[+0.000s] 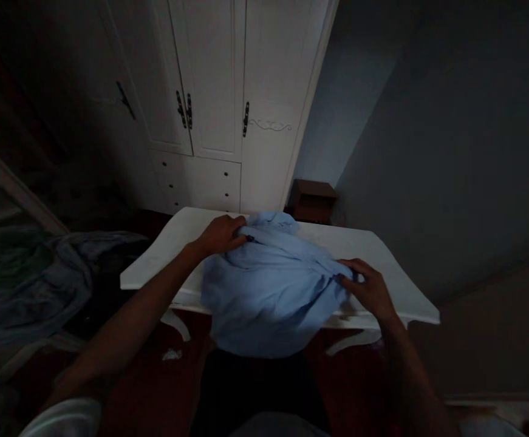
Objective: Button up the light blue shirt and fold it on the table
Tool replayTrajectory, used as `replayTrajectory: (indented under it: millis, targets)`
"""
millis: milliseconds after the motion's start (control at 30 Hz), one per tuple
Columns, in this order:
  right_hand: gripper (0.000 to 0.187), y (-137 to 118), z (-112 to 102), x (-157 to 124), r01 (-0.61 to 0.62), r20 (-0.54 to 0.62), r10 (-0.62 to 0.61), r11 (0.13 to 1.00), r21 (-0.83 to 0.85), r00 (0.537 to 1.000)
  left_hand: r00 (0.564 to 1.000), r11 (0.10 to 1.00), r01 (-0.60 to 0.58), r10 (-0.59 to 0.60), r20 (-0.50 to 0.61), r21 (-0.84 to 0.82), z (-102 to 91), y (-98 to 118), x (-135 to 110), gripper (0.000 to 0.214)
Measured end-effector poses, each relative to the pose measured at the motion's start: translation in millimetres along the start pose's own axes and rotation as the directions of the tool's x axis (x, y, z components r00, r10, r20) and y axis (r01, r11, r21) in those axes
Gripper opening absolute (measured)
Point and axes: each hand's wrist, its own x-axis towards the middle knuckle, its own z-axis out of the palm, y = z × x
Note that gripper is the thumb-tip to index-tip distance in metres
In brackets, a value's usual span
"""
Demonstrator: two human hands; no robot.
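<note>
A light blue garment (pixel 268 285) lies bunched on a small white table (pixel 382 255), its lower part hanging over the near edge. My left hand (pixel 222 235) is closed on the garment's upper left part, near what looks like a collar. My right hand (pixel 368 286) pinches a gathered fold at the garment's right side. Both forearms reach in from the bottom of the view.
A white wardrobe (pixel 214 103) with dark handles and drawers stands behind the table. A small brown stand (pixel 313 199) sits in the corner by the grey wall. At left, a pile of greyish-blue cloth (pixel 40 279) lies on a bed. The floor is dark red.
</note>
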Motion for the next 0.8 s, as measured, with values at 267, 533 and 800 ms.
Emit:
replayTrajectory:
  millis: [267, 533, 800]
  targets:
    - [0.023, -16, -83, 37, 0.136, -0.545, -0.399, 0.879, -0.458, 0.737, 0.854, 0.995, 0.003, 0.052, -0.518, 0.104, -56.4, 45, 33, 0.031]
    - [0.023, -17, -128, 99, 0.157, -0.654, -0.553, 0.811, -0.563, 0.517, 0.612, 0.963, 0.271, -0.170, -0.773, 0.002, -109.1, 66, 48, 0.015]
    - [0.034, 17, -111, 187, -0.112, -0.519, -0.138, 0.900, -0.421, 0.844, 0.742, 0.884, 0.460, -0.432, -0.513, -0.079, -94.5, 52, 132, 0.043]
